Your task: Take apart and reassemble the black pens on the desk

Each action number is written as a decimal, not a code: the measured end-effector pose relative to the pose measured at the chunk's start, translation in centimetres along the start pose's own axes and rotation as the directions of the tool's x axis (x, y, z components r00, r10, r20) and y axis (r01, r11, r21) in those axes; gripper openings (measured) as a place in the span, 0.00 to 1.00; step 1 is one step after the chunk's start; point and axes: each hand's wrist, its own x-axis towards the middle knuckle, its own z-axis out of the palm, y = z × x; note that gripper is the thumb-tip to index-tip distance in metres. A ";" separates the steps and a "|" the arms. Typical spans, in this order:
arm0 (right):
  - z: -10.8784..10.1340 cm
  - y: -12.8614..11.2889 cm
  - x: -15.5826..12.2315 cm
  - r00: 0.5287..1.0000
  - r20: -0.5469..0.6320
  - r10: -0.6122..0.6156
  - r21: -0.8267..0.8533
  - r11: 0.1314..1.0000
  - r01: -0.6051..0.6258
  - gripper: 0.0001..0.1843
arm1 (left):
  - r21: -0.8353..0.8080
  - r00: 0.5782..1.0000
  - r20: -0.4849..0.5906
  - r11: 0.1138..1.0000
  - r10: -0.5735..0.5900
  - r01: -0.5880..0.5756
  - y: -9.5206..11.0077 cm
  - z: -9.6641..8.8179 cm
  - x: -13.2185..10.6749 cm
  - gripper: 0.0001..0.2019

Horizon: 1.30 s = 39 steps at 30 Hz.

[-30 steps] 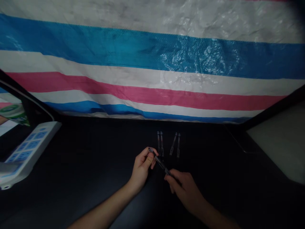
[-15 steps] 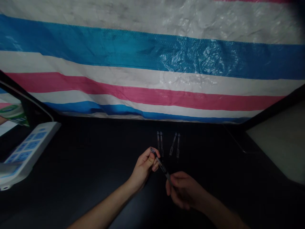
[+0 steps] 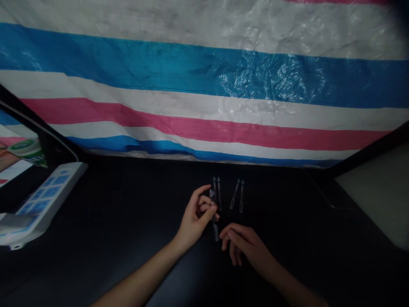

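Observation:
Between the thumb and fingers of my left hand [image 3: 198,215] is a dark pen [image 3: 215,230], held nearly upright in the view with its clear end at the top. My right hand [image 3: 243,243] is just right of the pen's lower end, fingers loosely bent and apart, with nothing in them. Beyond my hands, several similar pens lie on the black table [image 3: 134,204]. One pair [image 3: 219,192] is partly hidden behind my left hand. The other pair, a slanted pen [image 3: 234,195] and a straighter pen [image 3: 242,197], lies to the right.
A white power strip [image 3: 60,181] with blue socket faces lies at the left. Behind it stands a green and white container [image 3: 28,149]. A striped plastic sheet [image 3: 204,102] hangs across the back. A pale panel [image 3: 377,192] borders the right side.
My right hand has let go of the pen's lower end and its fingers have opened. The pen has turned from slanted to nearly upright in my left hand. The view has shifted slightly.

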 end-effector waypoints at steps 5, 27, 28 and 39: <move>0.0 0.2 0.1 1.000 0.001 0.007 -0.007 1.000 -0.007 0.24 | 0.037 0.999 0.002 0.998 -0.043 0.043 0.1 -0.1 0.1 0.23; -0.1 0.1 0.0 1.000 0.004 0.021 -0.007 1.000 -0.021 0.18 | -0.061 0.999 -0.043 0.998 -0.007 0.005 -0.1 -0.7 0.5 0.21; -0.1 0.1 0.0 1.000 0.004 0.020 -0.009 1.000 -0.020 0.18 | -0.056 0.999 -0.039 0.998 -0.006 0.004 -0.1 -0.8 0.5 0.20; 0.1 0.1 0.0 1.000 0.001 0.024 -0.029 0.999 -0.024 0.17 | -0.039 0.999 -0.029 0.999 0.021 -0.022 0.3 -0.9 0.7 0.20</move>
